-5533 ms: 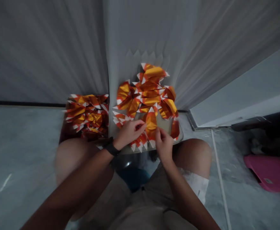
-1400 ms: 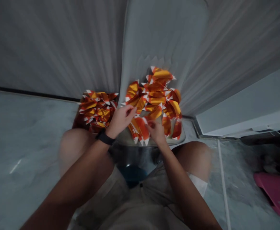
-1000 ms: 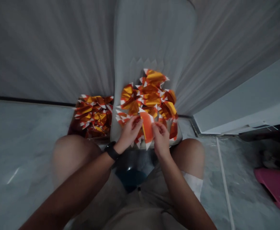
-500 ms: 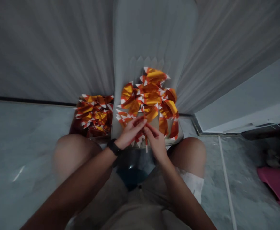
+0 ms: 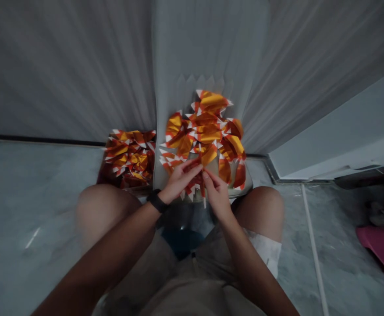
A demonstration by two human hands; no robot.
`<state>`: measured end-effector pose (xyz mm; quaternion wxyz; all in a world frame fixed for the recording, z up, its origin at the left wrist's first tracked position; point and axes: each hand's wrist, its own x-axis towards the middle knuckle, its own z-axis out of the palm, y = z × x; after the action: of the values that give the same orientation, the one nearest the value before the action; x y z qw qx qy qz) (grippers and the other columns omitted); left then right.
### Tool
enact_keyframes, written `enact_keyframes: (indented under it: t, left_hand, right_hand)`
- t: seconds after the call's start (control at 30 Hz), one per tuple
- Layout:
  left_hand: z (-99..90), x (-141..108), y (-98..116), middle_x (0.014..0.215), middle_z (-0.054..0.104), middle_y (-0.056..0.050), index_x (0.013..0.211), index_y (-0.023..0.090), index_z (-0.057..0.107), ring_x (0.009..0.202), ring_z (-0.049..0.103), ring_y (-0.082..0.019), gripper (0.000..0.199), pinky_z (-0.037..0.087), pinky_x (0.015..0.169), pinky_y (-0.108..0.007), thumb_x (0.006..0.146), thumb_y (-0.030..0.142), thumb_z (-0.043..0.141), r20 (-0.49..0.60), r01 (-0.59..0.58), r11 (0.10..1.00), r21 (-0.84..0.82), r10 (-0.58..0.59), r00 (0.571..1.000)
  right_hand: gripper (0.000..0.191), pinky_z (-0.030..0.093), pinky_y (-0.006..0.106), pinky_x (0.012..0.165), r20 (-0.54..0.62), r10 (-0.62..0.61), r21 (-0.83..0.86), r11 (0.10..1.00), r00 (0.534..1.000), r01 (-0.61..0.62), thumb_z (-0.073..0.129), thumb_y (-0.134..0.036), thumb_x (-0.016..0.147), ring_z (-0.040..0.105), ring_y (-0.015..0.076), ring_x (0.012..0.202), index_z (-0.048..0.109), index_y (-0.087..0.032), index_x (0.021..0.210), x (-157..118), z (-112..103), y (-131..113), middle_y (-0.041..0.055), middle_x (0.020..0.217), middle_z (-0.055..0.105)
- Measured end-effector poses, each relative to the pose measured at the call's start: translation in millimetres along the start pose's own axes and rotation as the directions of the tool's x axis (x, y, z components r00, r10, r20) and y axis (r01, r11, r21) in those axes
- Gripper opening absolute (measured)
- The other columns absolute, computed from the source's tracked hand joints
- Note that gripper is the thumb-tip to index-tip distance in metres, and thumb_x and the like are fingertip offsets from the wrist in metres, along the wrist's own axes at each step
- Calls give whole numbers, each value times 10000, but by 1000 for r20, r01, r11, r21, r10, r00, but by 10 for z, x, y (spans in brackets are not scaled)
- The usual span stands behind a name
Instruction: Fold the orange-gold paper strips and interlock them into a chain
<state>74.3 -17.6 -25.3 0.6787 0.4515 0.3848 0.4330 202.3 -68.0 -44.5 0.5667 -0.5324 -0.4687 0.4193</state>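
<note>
Our left hand [image 5: 179,182] and right hand [image 5: 216,195] meet in front of our body, fingers curled inward. The right thumb and fingertips pinch a thin rolled paper strip [image 5: 203,188], orange with a white tip. The left fingers curl close against its upper part, though we cannot tell whether they grip it. The strip stands between the hands, its long axis running nearly straight out from us, with the white tip pointing toward our lap. The right hand is the nearer. A second ago, that view showed a flat orange sheet held between the hands; now it is rolled narrow.

Just beyond the hands, a heap of folded orange-and-gold foil pieces [image 5: 201,131] with white zigzag edges lies on a pale grey tray [image 5: 248,186]. Left of the left hand sits a second foil heap [image 5: 129,158], and a black watch [image 5: 157,201] circles our left wrist. Well right of the right hand lie a white rod [image 5: 314,237] and a pink object [image 5: 381,252] on the floor.
</note>
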Motion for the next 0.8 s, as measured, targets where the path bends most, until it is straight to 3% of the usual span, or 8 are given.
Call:
enact_keyframes:
  t: [0.13,0.3,0.47,0.63,0.7,0.8]
  left_hand:
    - [-36,15,-59,1032,748,-90,1245,173,663,815,723,-178,458,615,683,-281,847,389,734,17,-41,999,-11,41,999]
    - [-33,20,-71,968,746,-73,1271,164,644,755,709,-170,474,604,645,-276,844,357,722,11,-27,1000,4,27,1000]
    - [-47,21,-83,918,724,-50,1190,140,646,723,676,-147,361,561,587,-234,845,241,616,-19,-107,978,180,112,994]
    - [-49,-21,-145,855,662,8,1219,202,533,589,618,-102,434,502,503,-204,796,201,630,-118,-162,946,282,202,972]
    - [-50,-41,-157,777,639,17,1089,205,555,541,611,-112,269,489,472,-215,831,252,616,-117,-109,948,300,150,982]
    - [-65,-75,-133,649,606,23,916,205,582,478,594,-130,149,464,457,-235,920,345,529,8,-57,915,399,59,998]
  right_hand:
    - [470,486,477,1083,-18,-7,0,1000,1000,7,609,-565,905,654,270,1200,730,-222,1202,-4,11,-7,83,1257,716]
    - [466,497,443,1060,8,-28,-54,998,1000,29,541,-562,949,668,265,1172,732,-217,1197,-15,-1,-26,75,1224,731]
    - [477,466,407,1080,48,-93,-172,980,995,100,466,-529,991,648,252,1200,705,-202,1242,-37,-11,-64,78,1258,714]
    - [444,498,396,1024,6,-126,-309,943,992,122,451,-464,1003,669,260,1157,686,-202,1272,-59,-11,-37,94,1237,723]
    - [446,503,393,1009,-14,-130,-339,934,991,118,441,-451,1004,673,263,1146,679,-196,1282,-62,-17,-24,101,1228,727]
    - [447,498,380,995,-35,-136,-370,922,990,113,436,-452,999,668,262,1147,677,-197,1275,-61,-41,-18,99,1233,723]
